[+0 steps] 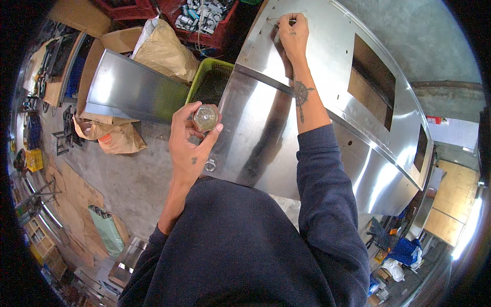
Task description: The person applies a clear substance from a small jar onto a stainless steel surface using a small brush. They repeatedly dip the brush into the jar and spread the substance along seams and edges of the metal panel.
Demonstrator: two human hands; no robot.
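Note:
My left hand is wrapped round a small clear round jar, whose open top or base faces up; what is inside cannot be made out. It hovers by the near-left edge of a large stainless steel cabinet. At the far end of the cabinet's top, my right hand is closed in a pinch. From its fingers a thin stick-like tool points left, close to the metal; its exact kind is too small to tell. Rectangular openings are cut in the panel right of my forearm.
A green plastic basket stands left of the cabinet, beside a bent steel sheet. Behind are a paper sack and a red crate of small metal parts. A torn brown paper bag lies on the concrete floor.

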